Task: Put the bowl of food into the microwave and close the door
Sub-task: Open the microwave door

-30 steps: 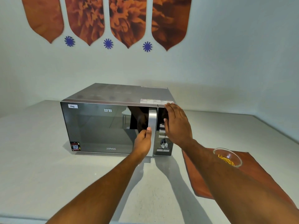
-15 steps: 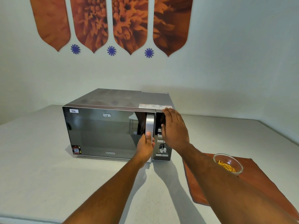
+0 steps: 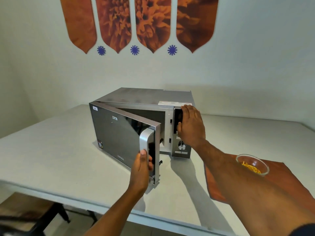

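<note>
A silver microwave (image 3: 146, 97) stands on the white table (image 3: 51, 159). Its dark glass door (image 3: 119, 135) is swung partly open toward me, hinged at the left. My left hand (image 3: 142, 169) is wrapped around the silver door handle (image 3: 144, 140). My right hand (image 3: 191, 126) lies flat against the control panel (image 3: 181, 148), fingers spread, holding nothing. A clear glass bowl (image 3: 252, 165) with yellow food in it sits on a brown mat (image 3: 289, 183) to the right of the microwave, partly behind my right forearm.
The table's front edge (image 3: 85, 200) runs across the lower part of the view, with a dark chair or stool (image 3: 39, 217) below it at the left. The wall behind carries orange flower panels (image 3: 136, 23).
The microwave door was shut a second ago; my left hand has pulled it open toward me by the handle. My right hand stayed pressed on the control panel.
</note>
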